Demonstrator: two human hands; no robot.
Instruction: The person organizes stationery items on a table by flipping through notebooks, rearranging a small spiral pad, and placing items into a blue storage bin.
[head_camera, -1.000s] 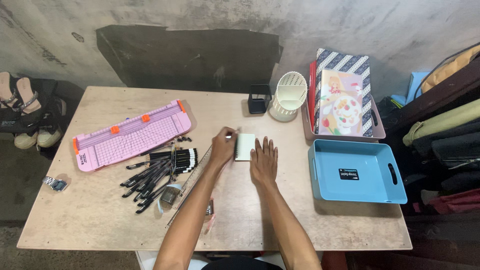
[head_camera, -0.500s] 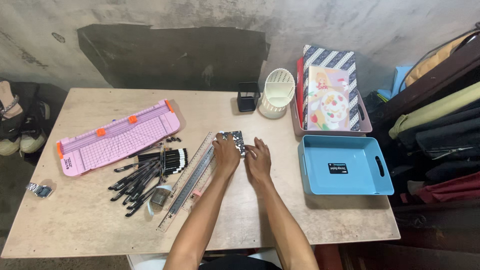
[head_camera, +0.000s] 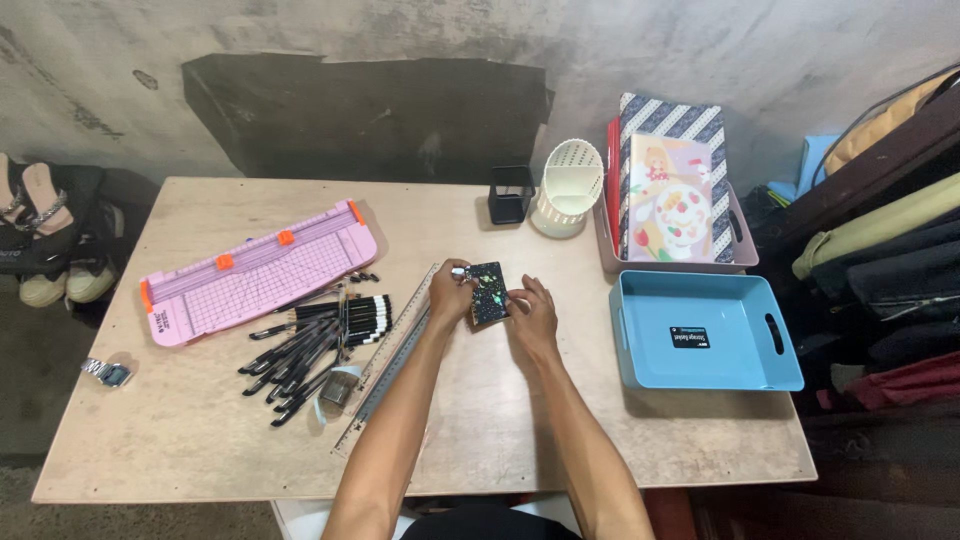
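Observation:
A small notebook with a dark speckled cover is held just above the middle of the wooden table. My left hand grips its left edge and my right hand grips its right edge. The cover faces up and the book is closed. Two long rulers lie diagonally just left of my left forearm.
A pink paper trimmer lies at the left, with several black pens and pencils below it. At the right are an empty blue tray and a pink tray of books. A white holder and a black cup stand at the back.
The small notebook lay open with a pale page up a second ago, then was shut. Both hands have now lifted it off the table by its edges.

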